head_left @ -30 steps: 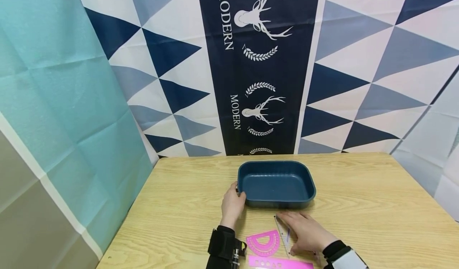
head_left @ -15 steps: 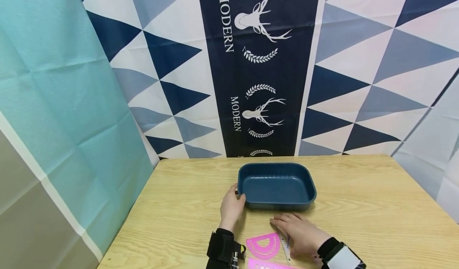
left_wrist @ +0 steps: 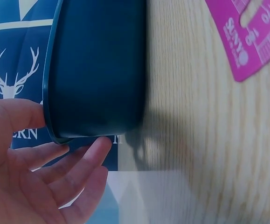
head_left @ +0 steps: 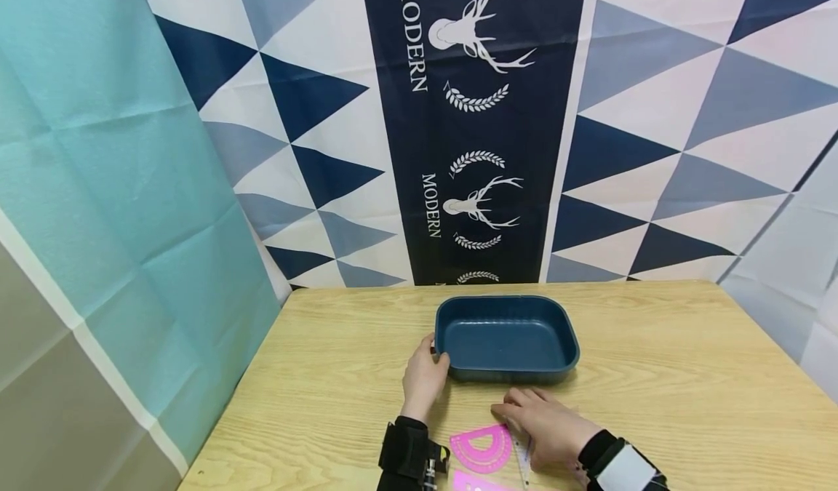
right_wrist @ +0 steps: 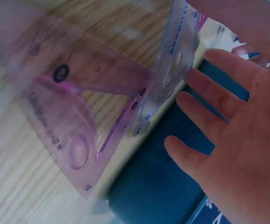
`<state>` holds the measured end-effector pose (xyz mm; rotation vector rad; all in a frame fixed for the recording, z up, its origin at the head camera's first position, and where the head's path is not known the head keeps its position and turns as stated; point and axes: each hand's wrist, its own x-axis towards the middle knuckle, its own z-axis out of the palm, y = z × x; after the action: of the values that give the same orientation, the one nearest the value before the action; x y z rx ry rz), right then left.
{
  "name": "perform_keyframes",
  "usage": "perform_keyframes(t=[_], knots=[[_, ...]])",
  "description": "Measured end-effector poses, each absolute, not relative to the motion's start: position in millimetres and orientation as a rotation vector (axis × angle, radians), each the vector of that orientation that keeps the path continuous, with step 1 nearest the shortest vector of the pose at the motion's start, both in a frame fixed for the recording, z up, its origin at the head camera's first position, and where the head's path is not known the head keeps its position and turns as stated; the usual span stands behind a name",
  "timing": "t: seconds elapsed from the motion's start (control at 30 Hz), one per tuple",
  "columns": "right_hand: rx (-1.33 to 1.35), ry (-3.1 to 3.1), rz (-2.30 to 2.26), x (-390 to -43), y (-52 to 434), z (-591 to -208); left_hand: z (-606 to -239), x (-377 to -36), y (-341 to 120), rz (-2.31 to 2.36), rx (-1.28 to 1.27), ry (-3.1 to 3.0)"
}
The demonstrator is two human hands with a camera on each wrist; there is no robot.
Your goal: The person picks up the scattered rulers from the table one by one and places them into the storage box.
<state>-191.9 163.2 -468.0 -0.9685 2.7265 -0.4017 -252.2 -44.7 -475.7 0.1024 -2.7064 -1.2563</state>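
Note:
In the head view a dark blue rectangular box [head_left: 507, 342] stands on the table. My left hand [head_left: 424, 382] holds its near left corner, the thumb at the rim and the fingers along the outside wall, as the left wrist view shows of the box [left_wrist: 97, 65]. My right hand [head_left: 553, 425] reaches over a clear set square [head_left: 521, 454] in front of the box, partly hiding it. In the right wrist view its fingers extend loosely beside the clear set square [right_wrist: 174, 60]; a pink see-through set square [right_wrist: 60, 126] lies alongside.
A pink protractor [head_left: 482, 449] lies between the forearms, with a pink ruler [head_left: 474, 482] below it at the frame's bottom edge. A wood-grain table [head_left: 327, 389] carries everything. Patterned cloth [head_left: 478, 127] hangs behind its far edge.
My right hand has shifted slightly left, covering the upper tip of the clear set square. Less of the pink ruler shows now. My left hand stays at the box corner.

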Motion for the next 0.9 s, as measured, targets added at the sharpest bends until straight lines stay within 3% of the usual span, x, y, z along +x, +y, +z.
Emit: perform_keyframes(t=[0.7,0.9], knots=[[-0.964,2.713,-0.808,-186,178,-480,-473,-251,-44,-1.278,0.048,-2.703],[-1.12,2.932,-0.7,-185,178,-487,-474,-250,-46,-1.259,0.069,-2.7]])
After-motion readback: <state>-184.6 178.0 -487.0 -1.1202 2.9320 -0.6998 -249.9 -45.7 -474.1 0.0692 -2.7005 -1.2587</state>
